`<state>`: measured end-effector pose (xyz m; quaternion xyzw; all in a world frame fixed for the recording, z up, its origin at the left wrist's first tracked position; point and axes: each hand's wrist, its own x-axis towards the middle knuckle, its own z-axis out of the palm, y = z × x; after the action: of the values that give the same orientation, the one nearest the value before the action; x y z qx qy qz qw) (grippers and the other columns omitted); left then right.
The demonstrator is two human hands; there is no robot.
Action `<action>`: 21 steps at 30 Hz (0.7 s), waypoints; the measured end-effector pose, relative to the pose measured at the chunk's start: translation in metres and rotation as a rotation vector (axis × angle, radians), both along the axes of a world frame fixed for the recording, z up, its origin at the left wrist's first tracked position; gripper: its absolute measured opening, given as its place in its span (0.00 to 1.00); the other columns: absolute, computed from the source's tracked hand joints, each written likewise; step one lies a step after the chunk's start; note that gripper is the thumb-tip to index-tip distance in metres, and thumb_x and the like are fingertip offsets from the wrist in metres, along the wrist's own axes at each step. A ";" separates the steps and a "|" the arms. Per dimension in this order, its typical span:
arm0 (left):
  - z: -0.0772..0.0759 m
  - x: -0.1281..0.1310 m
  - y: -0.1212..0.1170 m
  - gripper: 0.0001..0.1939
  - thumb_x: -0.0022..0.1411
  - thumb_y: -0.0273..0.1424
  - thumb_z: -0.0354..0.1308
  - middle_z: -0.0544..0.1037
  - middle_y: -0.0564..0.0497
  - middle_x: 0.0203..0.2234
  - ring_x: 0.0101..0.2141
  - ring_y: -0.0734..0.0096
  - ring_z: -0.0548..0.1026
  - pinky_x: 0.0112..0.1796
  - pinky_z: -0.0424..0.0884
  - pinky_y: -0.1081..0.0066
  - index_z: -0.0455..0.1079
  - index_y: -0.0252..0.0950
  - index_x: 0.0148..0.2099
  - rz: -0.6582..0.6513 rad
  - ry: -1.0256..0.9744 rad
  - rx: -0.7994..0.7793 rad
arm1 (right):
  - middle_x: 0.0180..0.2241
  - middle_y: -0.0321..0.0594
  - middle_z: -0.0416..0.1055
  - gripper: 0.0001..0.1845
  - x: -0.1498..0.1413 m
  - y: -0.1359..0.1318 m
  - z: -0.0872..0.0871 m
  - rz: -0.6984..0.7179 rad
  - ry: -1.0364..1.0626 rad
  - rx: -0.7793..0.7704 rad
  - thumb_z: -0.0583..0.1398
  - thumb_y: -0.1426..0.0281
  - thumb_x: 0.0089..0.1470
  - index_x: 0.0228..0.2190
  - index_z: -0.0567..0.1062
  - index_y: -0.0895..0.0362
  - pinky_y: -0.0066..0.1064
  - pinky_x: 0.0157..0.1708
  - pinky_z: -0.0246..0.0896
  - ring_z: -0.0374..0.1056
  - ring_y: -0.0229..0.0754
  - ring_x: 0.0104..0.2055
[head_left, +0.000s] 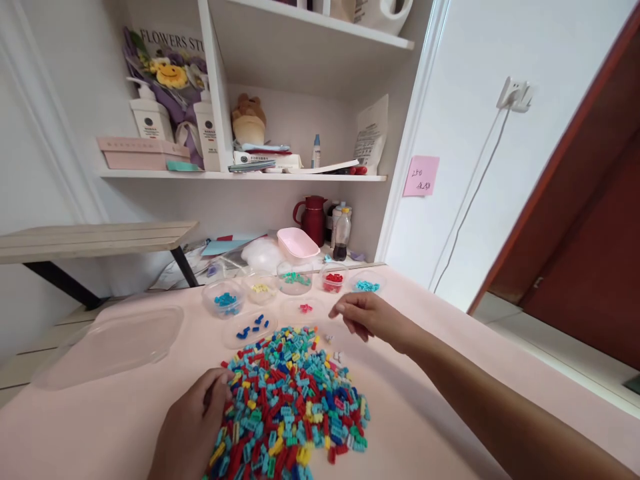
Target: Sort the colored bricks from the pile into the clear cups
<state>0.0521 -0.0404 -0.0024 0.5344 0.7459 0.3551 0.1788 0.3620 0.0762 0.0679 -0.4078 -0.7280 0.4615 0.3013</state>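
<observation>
A heap of small mixed-colour plastic building bricks (295, 400) covers the middle of the pink tabletop. At the heap's left edge lies my left hand (193, 420), its fingers curled and the thumb against them; what they may hold is hidden. My right hand (373, 317) hovers beyond the heap on the right, index finger pointing left and the others loosely bent, with nothing visible in it. Closest to its fingertips is a shallow clear lid with a few pink bricks (305, 308). Some whitish pieces (329, 339) lie below that hand.
Clear tubs behind hold blue bricks (226, 301), pale yellow bricks (260, 289), green bricks (295, 279), red bricks (333, 281) and light-blue bricks (367, 286). Dark-blue bricks (256, 325) lie in another lid. A large clear lid (115, 343) rests left; a pink basin (298, 244) stands behind.
</observation>
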 end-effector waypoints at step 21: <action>0.000 -0.018 -0.003 0.09 0.52 0.32 0.55 0.76 0.55 0.26 0.31 0.73 0.74 0.41 0.68 0.70 0.72 0.36 0.36 0.339 -0.735 0.436 | 0.28 0.40 0.71 0.27 0.014 -0.039 -0.077 -0.079 -0.070 0.168 0.49 0.50 0.59 0.30 0.77 0.57 0.33 0.37 0.59 0.63 0.44 0.32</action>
<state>0.0344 -0.0433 -0.0022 0.2685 0.6177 0.6941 0.2543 0.3761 0.0375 -0.0089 -0.4253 -0.7575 0.3720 0.3269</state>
